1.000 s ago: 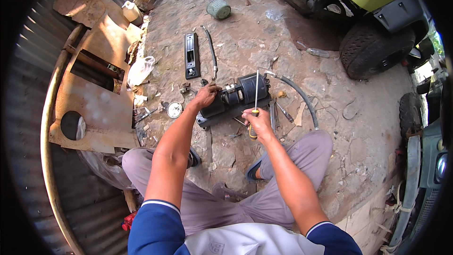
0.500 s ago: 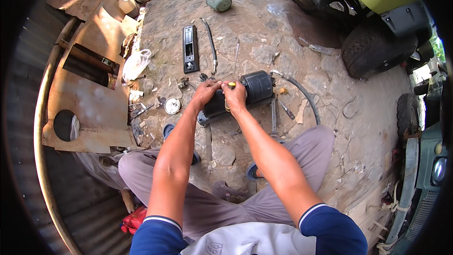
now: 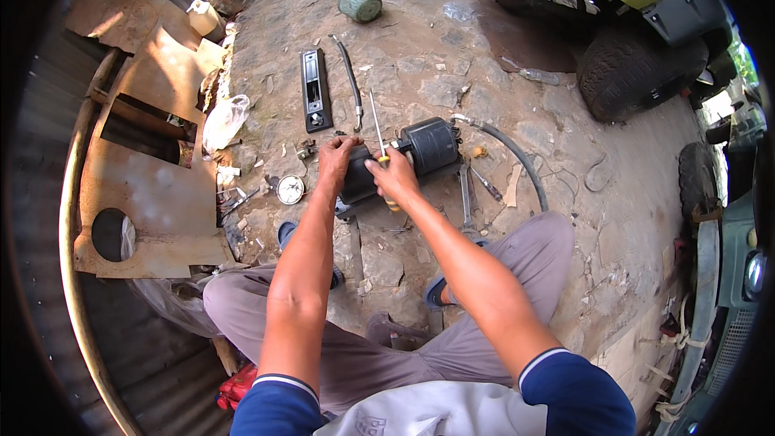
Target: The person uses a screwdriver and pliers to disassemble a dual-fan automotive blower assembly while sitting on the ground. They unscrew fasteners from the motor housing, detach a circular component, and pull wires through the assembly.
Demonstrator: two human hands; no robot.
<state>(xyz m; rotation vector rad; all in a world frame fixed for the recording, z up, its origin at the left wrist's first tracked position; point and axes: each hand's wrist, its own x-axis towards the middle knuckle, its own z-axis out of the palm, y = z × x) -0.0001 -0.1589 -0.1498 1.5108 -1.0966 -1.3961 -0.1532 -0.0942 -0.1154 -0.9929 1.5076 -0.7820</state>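
A black winch-like unit with a round motor housing lies on the stony ground in front of me. My right hand is closed around the yellow-and-black handle of a screwdriver, whose bare shaft points away and slightly left above the unit. To its left, my left hand bends over the unit's left end, fingertips pressed together. Whatever those fingertips hold, if anything, is too small to make out. Beyond the hands lie a black bar with a silver slotted middle and a short black cable.
Right of the unit are a wrench, another screwdriver and a thick black cable. A round white-faced disc lies left. Rusty sheet metal borders the left; a vehicle tyre stands far right.
My hands have drawn apart, the left shifting leftward. In my right hand the screwdriver's shaft has tilted left, and its handle has dropped lower in the grip.
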